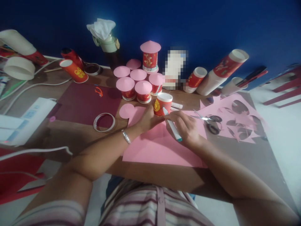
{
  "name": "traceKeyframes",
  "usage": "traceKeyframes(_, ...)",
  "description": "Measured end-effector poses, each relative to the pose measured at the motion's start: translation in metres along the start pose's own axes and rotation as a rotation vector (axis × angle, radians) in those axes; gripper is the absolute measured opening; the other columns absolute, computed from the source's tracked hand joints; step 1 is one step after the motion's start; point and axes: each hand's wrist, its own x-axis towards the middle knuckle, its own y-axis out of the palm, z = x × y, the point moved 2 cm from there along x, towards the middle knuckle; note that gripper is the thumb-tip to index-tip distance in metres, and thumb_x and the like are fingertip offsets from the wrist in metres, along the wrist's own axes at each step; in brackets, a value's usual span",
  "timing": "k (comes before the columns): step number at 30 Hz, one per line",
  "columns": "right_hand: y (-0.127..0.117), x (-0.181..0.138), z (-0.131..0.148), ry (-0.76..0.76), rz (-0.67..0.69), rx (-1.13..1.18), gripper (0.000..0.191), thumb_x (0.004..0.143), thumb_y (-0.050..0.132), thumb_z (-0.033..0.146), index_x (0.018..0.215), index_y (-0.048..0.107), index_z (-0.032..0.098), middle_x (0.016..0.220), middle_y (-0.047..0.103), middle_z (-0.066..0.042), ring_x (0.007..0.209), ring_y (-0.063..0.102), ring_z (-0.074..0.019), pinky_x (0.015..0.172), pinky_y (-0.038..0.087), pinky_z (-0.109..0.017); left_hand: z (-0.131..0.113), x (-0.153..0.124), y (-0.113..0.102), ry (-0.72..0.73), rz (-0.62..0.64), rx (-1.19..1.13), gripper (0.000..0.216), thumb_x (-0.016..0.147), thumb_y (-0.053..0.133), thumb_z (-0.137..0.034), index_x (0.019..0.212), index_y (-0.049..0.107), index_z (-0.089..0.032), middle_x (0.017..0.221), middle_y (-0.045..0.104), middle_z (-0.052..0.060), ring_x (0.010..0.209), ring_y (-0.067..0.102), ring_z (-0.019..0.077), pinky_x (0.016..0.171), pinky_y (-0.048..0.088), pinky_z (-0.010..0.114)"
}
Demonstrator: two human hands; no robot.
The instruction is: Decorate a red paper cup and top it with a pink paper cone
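My left hand grips a short red paper cup with a yellow print, its white rim facing up. In my right hand is a white marker with a teal end, its other end close to the cup's side. Both hands are above pink paper sheets. Just behind the cup stand several small red cups with pink cone tops, and one taller stacked one at the back. A pink paper disc lies left of my left hand.
Scissors lie right of my right hand beside cut pink scraps. A tape roll rests on a maroon sheet. Stacked paper cups and a pen cup stand back right. White cables run along the left.
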Motion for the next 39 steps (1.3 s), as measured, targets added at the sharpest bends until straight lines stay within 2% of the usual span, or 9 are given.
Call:
traceKeyframes(4,0.001,-0.002,0.000,-0.001,0.006,0.005,0.030,0.095,0.056,0.005,0.123,0.056,0.016,0.098,0.071,-0.011,0.089,0.071,-0.0217,0.072,0.062,-0.033,0.003,-0.001,-0.002,-0.015,0.002,0.024,0.051,0.072,0.089,-0.047,0.101,0.054,-0.023,0.095,0.064,0.003,0.087,0.062,0.0204,0.074,0.055,0.034)
traceKeyframes(12,0.002,-0.004,-0.001,0.006,0.018,0.007,0.031,0.093,0.056,0.003,0.122,0.057,0.015,0.098,0.070,-0.011,0.087,0.070,-0.0215,0.072,0.062,-0.033,0.001,0.000,-0.001,-0.035,-0.024,-0.002,0.057,0.067,0.090,-0.052,0.099,0.054,-0.021,0.092,0.064,0.003,0.085,0.062,0.0203,0.072,0.054,0.034)
traceKeyframes(26,0.003,-0.005,-0.001,-0.002,0.012,0.006,0.028,0.093,0.055,0.004,0.118,0.056,0.016,0.095,0.070,-0.011,0.086,0.069,-0.0217,0.069,0.060,-0.033,0.007,-0.001,-0.005,-0.079,-0.011,-0.053,0.046,0.072,0.088,-0.036,0.101,0.055,-0.022,0.094,0.063,0.003,0.087,0.061,0.0204,0.076,0.051,0.033)
traceKeyframes(30,-0.001,-0.003,0.000,-0.005,-0.041,0.021,0.024,0.093,0.060,0.008,0.115,0.057,0.018,0.090,0.069,-0.007,0.081,0.069,-0.0189,0.067,0.059,-0.030,0.001,0.000,-0.006,-0.076,-0.001,-0.109,0.043,0.074,0.086,-0.037,0.101,0.057,-0.022,0.097,0.062,0.003,0.087,0.059,0.0193,0.080,0.051,0.033)
traceKeyframes(35,-0.001,-0.002,0.000,-0.052,-0.099,-0.024,0.025,0.093,0.058,0.008,0.114,0.058,0.022,0.082,0.064,-0.002,0.067,0.062,-0.0139,0.059,0.054,-0.027,-0.006,0.001,-0.008,-0.132,0.012,-0.232,0.039,0.076,0.084,-0.039,0.100,0.059,-0.021,0.090,0.061,0.002,0.084,0.058,0.0169,0.078,0.049,0.031)
traceKeyframes(39,0.000,-0.003,-0.003,-0.019,-0.145,0.006,0.026,0.092,0.061,0.008,0.114,0.058,0.020,0.081,0.066,-0.003,0.068,0.064,-0.0154,0.058,0.053,-0.027,-0.003,0.001,-0.010,-0.135,0.056,-0.325,0.033,0.079,0.083,-0.035,0.101,0.062,-0.020,0.096,0.064,0.002,0.092,0.060,0.0173,0.087,0.049,0.034)
